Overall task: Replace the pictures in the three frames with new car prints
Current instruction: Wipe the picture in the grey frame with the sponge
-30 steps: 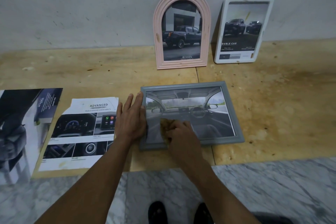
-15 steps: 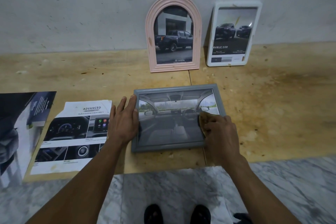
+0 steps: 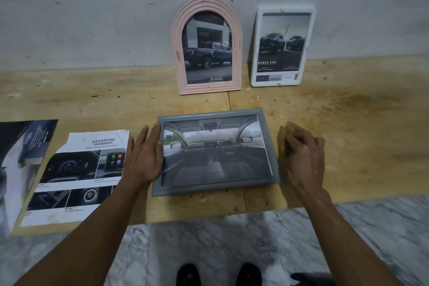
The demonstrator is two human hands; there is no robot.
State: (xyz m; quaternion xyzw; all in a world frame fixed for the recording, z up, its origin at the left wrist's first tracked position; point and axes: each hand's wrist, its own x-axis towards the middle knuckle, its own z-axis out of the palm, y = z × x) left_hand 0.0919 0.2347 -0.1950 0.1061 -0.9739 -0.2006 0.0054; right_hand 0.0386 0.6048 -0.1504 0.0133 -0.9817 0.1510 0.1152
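Flat on the plywood bench (image 3: pixel 92 104), front and centre: grey landscape frame (image 3: pixel 216 189) holding a dashboard-view car print (image 3: pixel 216 153), long axis running left to right, parallel to the near bench edge. Left hand (image 3: pixel 145 158) laid flat at the frame's left border, fingers straight and close together, fingertips touching or overlapping the rim. Right hand (image 3: pixel 301 158) just beside the right border, apart from it, fingers curled round a small tan wad (image 3: pixel 286 132), likely a cloth or sponge, though too blurred to name. Frame therefore between both hands, left one in contact, right one the nearer to the upright frames behind. Leaning on the wall (image 3: pixel 92 18) beyond: pink arched frame (image 3: pixel 177 53) with a dark pickup print, and to its right a white rectangular frame (image 3: pixel 254 53) showing two trucks and lettering cut to "OUBLE CAB". Judged from that, all three frames already filled; likely next, standing the grey one up with the others. Left of the left hand, a loose brochure sheet (image 3: pixel 76 169) headed "ADVANCED", its right edge under the wrist; farther left, a second dark sheet (image 3: pixel 25 146) cut off by the picture edge. Frame backs and clasps out of sight. Below, marble floor (image 3: pixel 209 239) and two dark shoes (image 3: pixel 188 274).
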